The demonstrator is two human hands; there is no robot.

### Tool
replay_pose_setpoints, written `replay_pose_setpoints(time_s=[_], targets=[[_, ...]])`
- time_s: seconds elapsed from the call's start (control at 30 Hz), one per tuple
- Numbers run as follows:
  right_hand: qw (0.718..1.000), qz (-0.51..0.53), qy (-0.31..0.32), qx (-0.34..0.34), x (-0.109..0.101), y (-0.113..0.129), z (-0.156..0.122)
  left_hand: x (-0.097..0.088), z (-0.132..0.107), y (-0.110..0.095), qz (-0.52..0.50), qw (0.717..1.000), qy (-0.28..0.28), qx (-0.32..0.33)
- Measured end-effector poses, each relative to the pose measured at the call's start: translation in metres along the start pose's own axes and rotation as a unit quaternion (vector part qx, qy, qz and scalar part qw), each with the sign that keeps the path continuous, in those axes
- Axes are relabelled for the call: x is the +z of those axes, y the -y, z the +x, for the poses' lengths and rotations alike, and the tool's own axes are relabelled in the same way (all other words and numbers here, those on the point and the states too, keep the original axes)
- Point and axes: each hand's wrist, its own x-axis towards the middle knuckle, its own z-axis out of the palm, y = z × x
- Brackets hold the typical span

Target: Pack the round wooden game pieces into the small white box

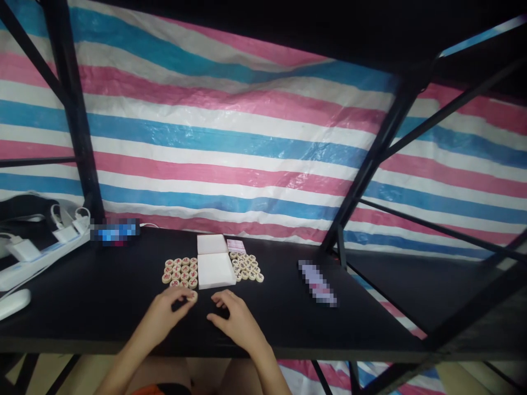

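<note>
Between the thumb and fingers of my left hand (167,310) is a xiangqi piece (192,297), just in front of the red-marked xiangqi pieces (180,269), which lie in rows. My right hand (233,315) rests over the black table with fingers curved and apart, holding nothing. Beyond both hands a white box (216,271) lies opened flat, its lid (211,244) folded toward the back. To the right of the box, dark-marked xiangqi pieces (247,267) sit in a cluster. A small pink-and-white card (236,246) lies behind them.
On the left lie a power strip (49,252) with plugged-in chargers and a white rounded device (15,303). A blurred blue item (117,231) is at the back left, and another blurred item (317,282) lies right. Black metal posts (362,164) frame the table (284,323) before a striped sheet (222,126).
</note>
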Motion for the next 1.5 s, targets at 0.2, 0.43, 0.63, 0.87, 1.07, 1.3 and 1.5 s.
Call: replay_pose_setpoints(time_s=[0.2,0.43,0.63,0.87,1.07,1.3,1.5], targets=[[1.000,-0.015,-0.017,0.010,0.001,-0.001,0.000,-0.047,-0.009,0.043,0.194,0.977,-0.075,-0.045],[1.000,0.000,-0.029,0.009,0.002,-0.004,0.001,-0.039,-0.016,0.056,0.264,0.964,-0.034,0.003],[0.999,-0.022,-0.048,0.006,0.004,-0.007,0.001,-0.041,-0.018,0.052,0.263,0.964,-0.027,-0.006],[0.984,-0.104,-0.134,0.051,0.005,-0.017,0.004,-0.040,-0.017,0.055,0.244,0.967,-0.060,-0.033],[0.981,-0.116,-0.144,0.065,0.004,-0.018,0.006,-0.040,-0.018,0.058,0.243,0.967,-0.072,-0.024],[0.986,-0.115,-0.109,0.059,0.006,-0.019,0.005,-0.039,-0.019,0.060,0.243,0.967,-0.073,-0.017],[0.985,-0.131,-0.093,0.060,0.005,-0.015,0.004,-0.040,-0.018,0.059,0.260,0.964,-0.050,-0.020]])
